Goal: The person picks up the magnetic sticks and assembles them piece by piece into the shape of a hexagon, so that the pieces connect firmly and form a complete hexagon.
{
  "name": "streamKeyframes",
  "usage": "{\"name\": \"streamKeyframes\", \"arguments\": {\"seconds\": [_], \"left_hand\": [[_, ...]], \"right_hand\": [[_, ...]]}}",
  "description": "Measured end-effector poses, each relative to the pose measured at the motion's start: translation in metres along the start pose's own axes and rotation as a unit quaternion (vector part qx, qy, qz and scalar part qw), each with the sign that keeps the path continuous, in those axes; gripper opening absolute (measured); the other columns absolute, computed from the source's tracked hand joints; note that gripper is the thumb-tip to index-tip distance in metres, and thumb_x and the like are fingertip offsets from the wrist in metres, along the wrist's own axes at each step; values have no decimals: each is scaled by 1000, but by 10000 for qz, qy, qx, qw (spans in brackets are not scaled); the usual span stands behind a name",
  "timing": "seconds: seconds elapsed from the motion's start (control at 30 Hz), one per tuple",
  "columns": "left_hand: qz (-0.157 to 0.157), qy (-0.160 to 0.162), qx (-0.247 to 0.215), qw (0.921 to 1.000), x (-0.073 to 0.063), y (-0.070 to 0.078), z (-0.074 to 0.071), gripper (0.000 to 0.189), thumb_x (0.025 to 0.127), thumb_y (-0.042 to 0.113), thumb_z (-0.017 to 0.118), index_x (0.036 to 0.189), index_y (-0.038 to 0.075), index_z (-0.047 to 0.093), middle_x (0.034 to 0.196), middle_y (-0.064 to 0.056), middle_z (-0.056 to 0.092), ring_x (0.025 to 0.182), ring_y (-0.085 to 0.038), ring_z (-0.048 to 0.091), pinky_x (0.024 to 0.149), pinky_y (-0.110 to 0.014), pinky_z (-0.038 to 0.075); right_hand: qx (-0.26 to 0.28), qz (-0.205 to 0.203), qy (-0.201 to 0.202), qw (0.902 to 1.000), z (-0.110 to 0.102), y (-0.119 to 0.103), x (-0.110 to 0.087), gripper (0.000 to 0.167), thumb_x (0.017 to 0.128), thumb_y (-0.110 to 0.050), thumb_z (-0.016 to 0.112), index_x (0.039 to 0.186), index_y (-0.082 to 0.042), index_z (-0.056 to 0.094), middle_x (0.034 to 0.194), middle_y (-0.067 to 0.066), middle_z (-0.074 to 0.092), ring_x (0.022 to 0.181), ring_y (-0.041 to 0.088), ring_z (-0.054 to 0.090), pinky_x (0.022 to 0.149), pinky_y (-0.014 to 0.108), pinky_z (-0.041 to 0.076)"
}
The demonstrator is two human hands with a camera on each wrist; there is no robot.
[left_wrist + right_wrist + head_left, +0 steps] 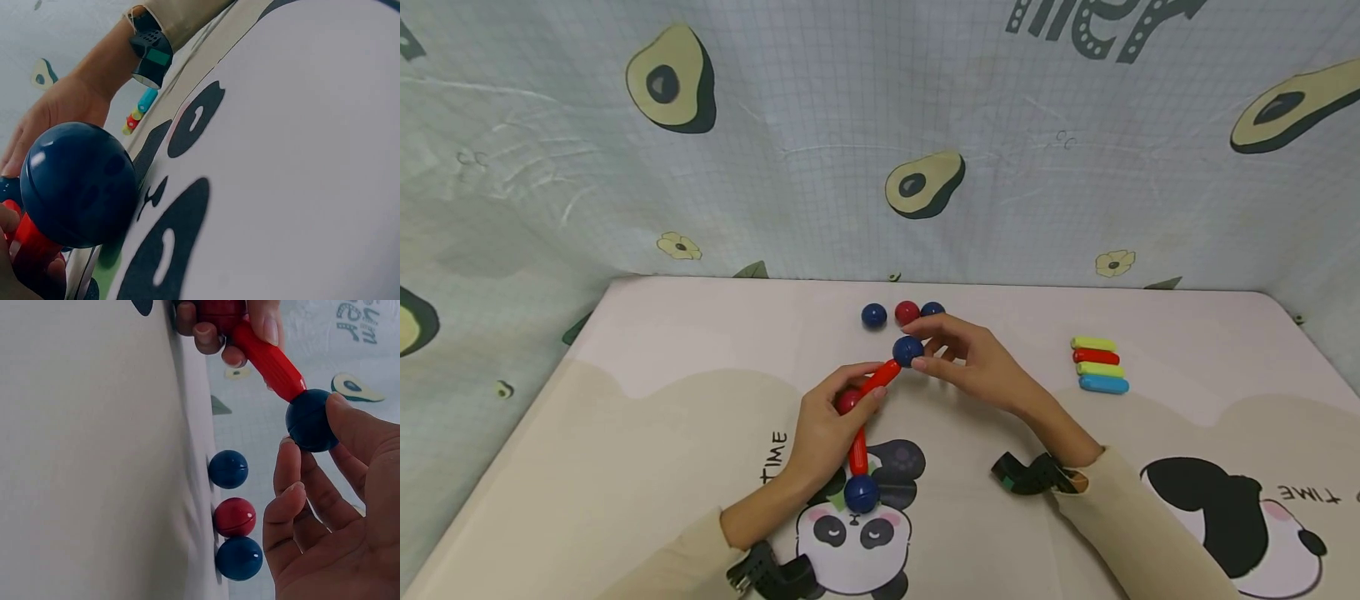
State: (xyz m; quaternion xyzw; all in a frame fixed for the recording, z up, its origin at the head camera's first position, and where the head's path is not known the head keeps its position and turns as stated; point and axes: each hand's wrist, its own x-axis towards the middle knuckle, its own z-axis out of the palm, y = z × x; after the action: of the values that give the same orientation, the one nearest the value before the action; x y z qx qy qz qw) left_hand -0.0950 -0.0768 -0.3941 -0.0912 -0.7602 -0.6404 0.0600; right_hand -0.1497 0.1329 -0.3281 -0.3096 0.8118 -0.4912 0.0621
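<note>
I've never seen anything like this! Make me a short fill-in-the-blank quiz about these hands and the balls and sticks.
1. The ball pinched by the right hand is coloured ____.
2. In the left hand, a red ball joins ____ red sticks.
3. Of the three loose balls in a row, the middle one is coloured ____.
4. In the head view, ____ loose sticks lie off to the right.

Missing words: blue; two; red; four.

Head view looks down; close wrist views apparently share one blue ball (312,420).
</note>
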Motion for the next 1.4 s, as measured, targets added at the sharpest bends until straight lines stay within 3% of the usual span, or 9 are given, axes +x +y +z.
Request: {"name": "streamKeyframes", "arguments": {"seconds": [0.33,0.63,0.9,1.17,1.4], "left_hand": [[-113,-124,-150,9997,-1,1,-1,30,91,21,68,120,14,65,93,-8,67,76,-22,66,61,-25,52],[-228,-799,-895,9925,-2,3,-3,36,95,15,61,129,11,50,100,-19,62,67,-27,69,63,-30,55],[-328,-920,-1098,9891,-1,10,-3,44,94,7,61,134,11,44,91,-23,58,58,-33,65,61,-33,56],[-274,-967,-1138,9884,0,5,-3,47,95,11,60,140,9,46,91,-20,56,60,-31,67,63,-38,56],[-221,-1005,-1223,9871,0,5,-3,44,96,10,58,138,9,45,91,-21,56,58,-29,67,61,-38,56]], "right_hand": [[178,-97,-21,9998,4,32,3,38,88,-8,69,125,-8,59,110,0,61,88,20,57,67,33,50],[232,-198,-498,9983,9,34,3,34,89,-11,68,122,-12,61,107,-3,62,87,17,60,63,30,50],[197,-86,-665,9976,12,32,3,33,90,-11,67,123,-14,62,105,-4,64,85,16,60,62,32,52],[-432,-30,-450,9980,-2,24,-1,30,91,-16,67,121,-17,64,116,0,64,93,12,59,77,32,52],[-1215,225,-96,9923,-33,24,-26,28,91,-19,67,119,-14,65,113,3,64,92,12,57,77,30,52]]}}
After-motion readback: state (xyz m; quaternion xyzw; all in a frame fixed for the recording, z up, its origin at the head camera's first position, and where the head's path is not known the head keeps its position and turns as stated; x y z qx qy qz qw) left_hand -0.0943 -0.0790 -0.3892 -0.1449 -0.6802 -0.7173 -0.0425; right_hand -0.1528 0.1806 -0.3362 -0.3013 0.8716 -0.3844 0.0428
